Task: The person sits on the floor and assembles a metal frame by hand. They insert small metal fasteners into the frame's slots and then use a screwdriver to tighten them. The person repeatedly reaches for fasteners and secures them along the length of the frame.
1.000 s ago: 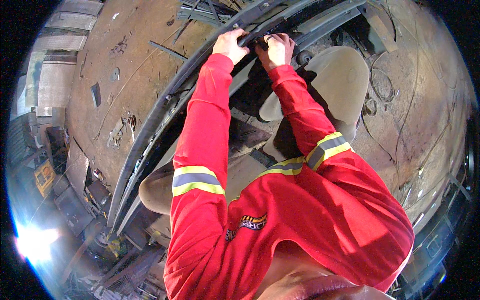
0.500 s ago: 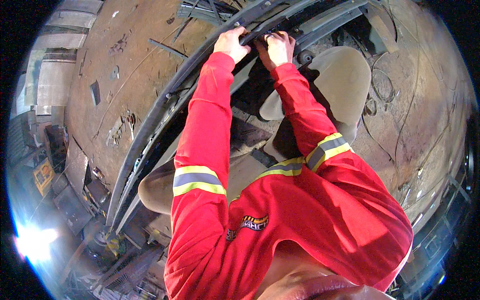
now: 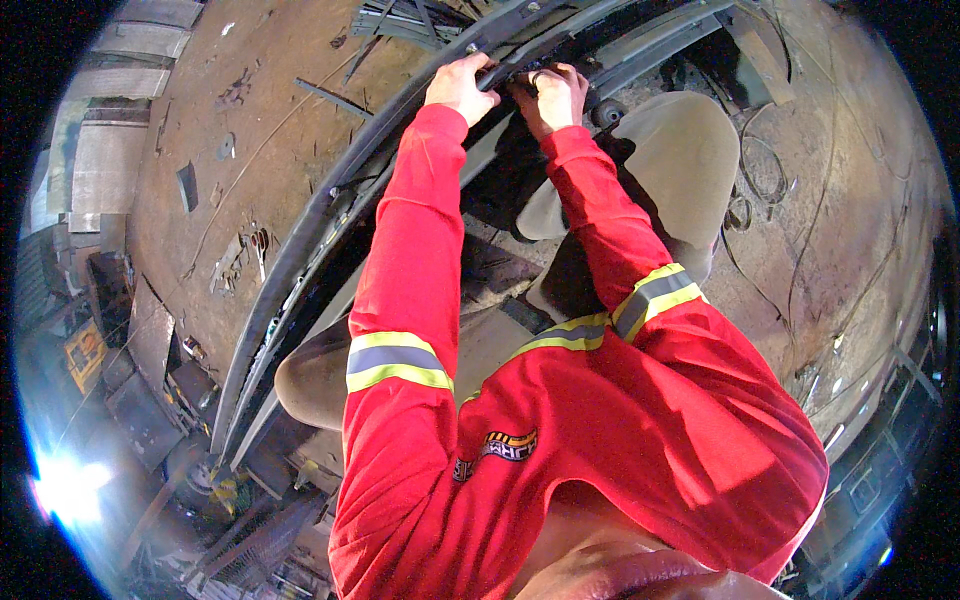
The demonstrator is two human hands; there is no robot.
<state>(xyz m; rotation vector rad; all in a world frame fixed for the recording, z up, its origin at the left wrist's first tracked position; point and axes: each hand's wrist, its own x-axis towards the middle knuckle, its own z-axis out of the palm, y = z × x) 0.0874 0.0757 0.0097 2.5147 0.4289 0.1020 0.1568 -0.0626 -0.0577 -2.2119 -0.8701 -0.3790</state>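
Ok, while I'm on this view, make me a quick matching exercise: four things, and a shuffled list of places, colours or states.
1. right hand
2. rail
3. light
4. sleeves

a. red, with yellow-and-grey bands
b. glaring at the picture's lower left
c. wears a ring
d. dark, curved, touched by the left hand

Pairs: 1-c, 2-d, 3-b, 4-a

Red long-sleeved top [image 3: 640, 410], yellow-grey sleeve bands [image 3: 398, 362], tan trousers [image 3: 685, 165].
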